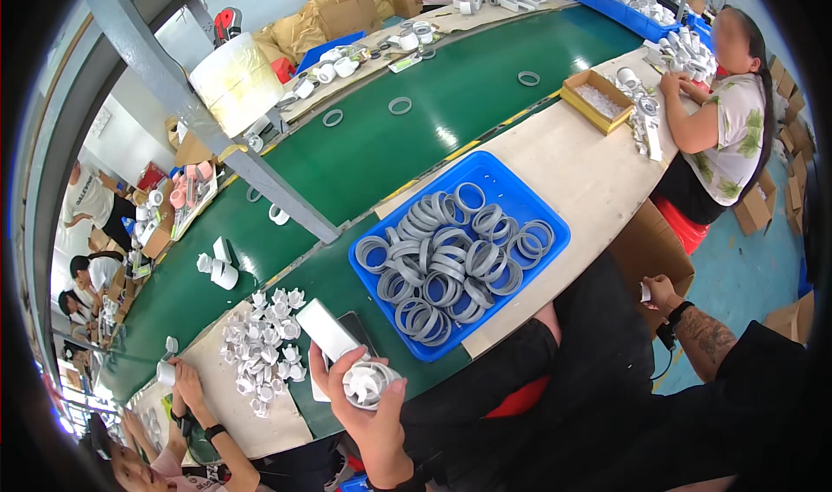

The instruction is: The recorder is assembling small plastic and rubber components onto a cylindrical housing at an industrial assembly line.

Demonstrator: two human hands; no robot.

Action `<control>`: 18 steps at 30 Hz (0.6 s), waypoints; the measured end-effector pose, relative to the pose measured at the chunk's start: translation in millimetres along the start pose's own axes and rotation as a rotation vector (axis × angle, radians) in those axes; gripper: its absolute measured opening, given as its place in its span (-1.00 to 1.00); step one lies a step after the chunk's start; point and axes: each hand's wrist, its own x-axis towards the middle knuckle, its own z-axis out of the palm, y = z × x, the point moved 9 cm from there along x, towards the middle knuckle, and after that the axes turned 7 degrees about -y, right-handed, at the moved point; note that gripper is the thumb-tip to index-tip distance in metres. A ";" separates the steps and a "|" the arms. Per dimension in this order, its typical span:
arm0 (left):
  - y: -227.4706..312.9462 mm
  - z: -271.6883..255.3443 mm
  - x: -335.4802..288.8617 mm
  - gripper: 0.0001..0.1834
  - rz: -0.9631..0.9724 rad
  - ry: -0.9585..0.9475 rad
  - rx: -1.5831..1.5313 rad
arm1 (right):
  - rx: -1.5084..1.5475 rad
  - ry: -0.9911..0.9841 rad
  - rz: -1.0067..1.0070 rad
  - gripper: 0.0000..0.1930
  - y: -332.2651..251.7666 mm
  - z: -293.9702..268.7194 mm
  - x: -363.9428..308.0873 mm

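My left hand [374, 423] is closed around a white plastic housing [328, 329], which has a blocky handle and a round end. Inside the round end sits a white bladed wheel [366, 383], facing up. Off to the right, beside my knee, my right hand [666, 296] pinches a small white plastic part [645, 293]; its exact kind is too small to tell. Beyond my left hand lies a pile of white bladed wheels [260, 345] on cardboard. A blue tray [544, 223] full of grey rings [442, 267] stands on the bench before me.
A green conveyor belt [472, 84] carries loose rings and a white housing [221, 271]. A metal post [260, 180] slants beside it. One co-worker [728, 128] sits right, another [199, 423] works at lower left. A cardboard box [659, 249] stands below the bench near my right hand.
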 end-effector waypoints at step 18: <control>25.0 5.0 -88.9 -0.41 0.192 0.121 0.489 | -0.470 -0.562 -1.197 -0.36 -546.2 418.8 -256.7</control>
